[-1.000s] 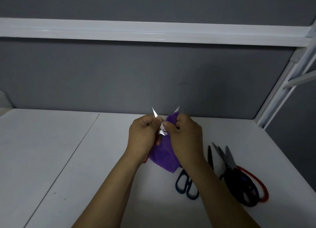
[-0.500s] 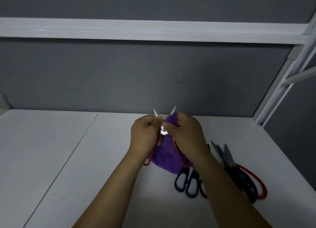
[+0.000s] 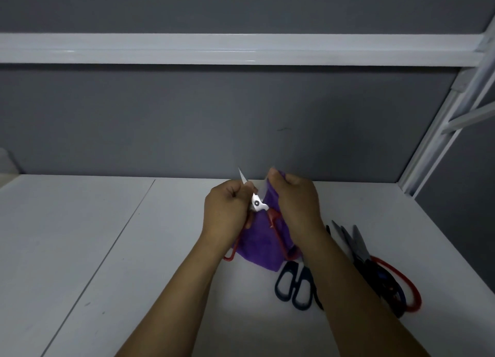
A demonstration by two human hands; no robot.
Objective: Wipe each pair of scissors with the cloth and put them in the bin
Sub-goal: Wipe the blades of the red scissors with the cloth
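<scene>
- I read this as the wiping step on the first pair: the red-handled scissors (image 3: 257, 203) are held up above the counter (image 3: 107, 249), blades spread apart and pointing away from me.
- The left hand (image 3: 227, 212) has its grip closed round one blade just above the pivot, with the bare tip poking out past the knuckles.
- The right hand (image 3: 297, 201) has its grip pinched on the purple cloth (image 3: 257, 247), wrapped over the other blade near its tip; the rest of the cloth hangs down behind the red handles.
- More work is waiting: a pair of navy-handled scissors (image 3: 294, 284) lies on the counter just by the right forearm, and a heap of scissors (image 3: 375, 265) sits further right.
- I judge the task to be at an early stage, since none of these looks put away and the bin is not in view.
- The next move calls for drawing the cloth along the covered blade, then swapping to the blade the left hand holds.
- I would keep the fingers on the flat of the steel, away from the edges and points.
</scene>
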